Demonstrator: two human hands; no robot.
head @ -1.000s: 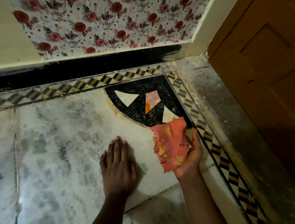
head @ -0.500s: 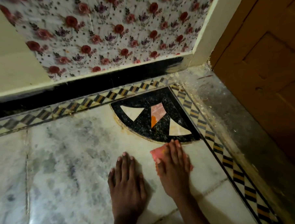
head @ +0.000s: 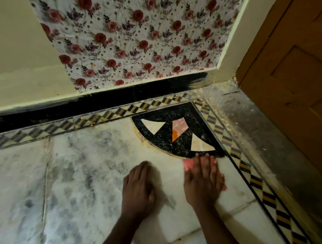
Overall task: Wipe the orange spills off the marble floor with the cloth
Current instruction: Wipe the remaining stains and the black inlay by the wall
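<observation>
- The right hand, fingers flat, pressed the pink cloth onto the marble floor just below the black inlay.
- The left hand lay beside it, blurred, fingers seemingly curling under and holding nothing; earlier they were spread flat.
- An orange spill remained on the inlay, so wiping was unfinished.
- The cloth, earlier lifted, now lay flat.

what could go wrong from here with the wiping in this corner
1. The bright orange spill sits on the black inlaid corner panel, beyond the pink cloth; strokes kept on the white marble would likely miss it.
2. The right hand lies flat over the cloth, hiding most of it, so a soiled cloth might smear orange onto the pale marble floor.
3. The left hand rests on the floor for support; if the marble is wet, it may slip.
</observation>
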